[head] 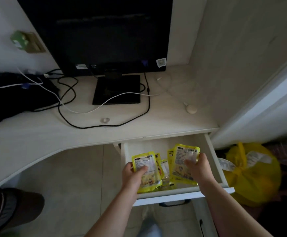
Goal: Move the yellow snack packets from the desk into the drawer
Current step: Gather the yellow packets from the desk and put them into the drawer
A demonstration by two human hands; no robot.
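Note:
The white drawer under the desk's right end is pulled open. My left hand grips a yellow snack packet over the drawer's left side. My right hand grips another yellow snack packet over the right side. More yellow packets lie between them on the drawer's floor, partly hidden. I see no yellow packets on the desk top.
A dark monitor on its stand sits at the back of the desk, with black and white cables trailing forward. A black bag lies at the left, a small round white object at the right. A yellow plastic bag is beside the drawer.

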